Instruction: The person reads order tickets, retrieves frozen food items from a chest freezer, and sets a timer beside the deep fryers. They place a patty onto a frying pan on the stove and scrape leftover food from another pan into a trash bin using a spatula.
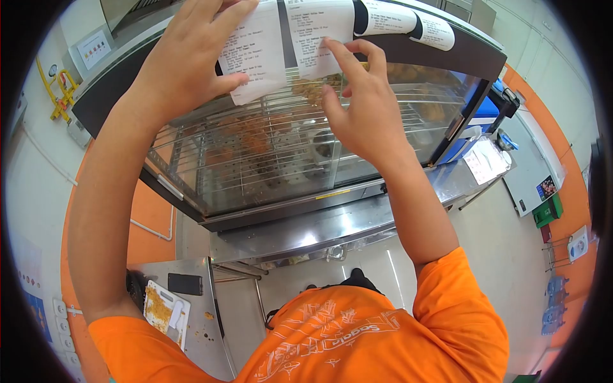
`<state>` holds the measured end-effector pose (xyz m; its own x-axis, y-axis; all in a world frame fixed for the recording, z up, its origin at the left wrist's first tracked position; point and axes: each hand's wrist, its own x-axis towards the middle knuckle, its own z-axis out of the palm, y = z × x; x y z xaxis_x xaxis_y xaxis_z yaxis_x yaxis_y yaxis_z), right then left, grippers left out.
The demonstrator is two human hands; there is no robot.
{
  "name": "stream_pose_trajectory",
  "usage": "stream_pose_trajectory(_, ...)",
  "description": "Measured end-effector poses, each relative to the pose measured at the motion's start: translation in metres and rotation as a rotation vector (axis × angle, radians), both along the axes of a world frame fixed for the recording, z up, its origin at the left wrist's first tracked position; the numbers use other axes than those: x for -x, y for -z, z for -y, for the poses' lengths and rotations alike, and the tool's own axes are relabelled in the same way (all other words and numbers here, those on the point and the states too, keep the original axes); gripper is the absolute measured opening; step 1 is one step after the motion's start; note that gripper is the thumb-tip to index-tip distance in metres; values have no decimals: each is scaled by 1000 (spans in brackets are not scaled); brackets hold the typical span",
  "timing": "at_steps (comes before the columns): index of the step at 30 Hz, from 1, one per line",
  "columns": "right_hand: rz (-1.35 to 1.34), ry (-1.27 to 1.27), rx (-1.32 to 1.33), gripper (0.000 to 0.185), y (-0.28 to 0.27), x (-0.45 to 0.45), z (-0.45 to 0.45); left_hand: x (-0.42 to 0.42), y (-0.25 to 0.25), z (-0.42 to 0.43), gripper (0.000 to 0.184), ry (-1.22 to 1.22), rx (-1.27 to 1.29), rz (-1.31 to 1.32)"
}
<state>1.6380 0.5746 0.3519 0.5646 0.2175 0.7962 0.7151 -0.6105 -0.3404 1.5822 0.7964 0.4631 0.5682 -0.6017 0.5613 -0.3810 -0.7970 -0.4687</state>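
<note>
Left hand (pixel 185 64) at eleven o'clock, thumb apart, over one receipt (pixel 262 60) (grip impossible to tell); right hand (pixel 367 108) at one, spread, touching a second receipt (pixel 313 29). Behind, a glass display case (pixel 255 218); at six, steel counter (pixel 306 239); beyond, pale floor (pixel 472 242), orange wall (pixel 578 207) at three.

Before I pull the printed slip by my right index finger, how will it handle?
The printed slip looks thin, so it's probably light and floppy. It may curl, as the slips to its right do. Being paper, it could tear if tugged.
</note>
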Motion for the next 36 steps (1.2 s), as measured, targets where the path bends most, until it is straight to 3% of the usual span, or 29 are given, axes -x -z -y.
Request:
stream_pose_trajectory(5,16,-43,33,49,1,2,1,-1,2,-1,78,-4,0,6)
stream_pose_trajectory(20,-4,7,72,50,1,8,-3,-9,-1,-18,85,57,-54,35)
stream_pose_trajectory(36,120,40,84,51,3,9,-6,-2,-20,-20,88,73,-9,-184)
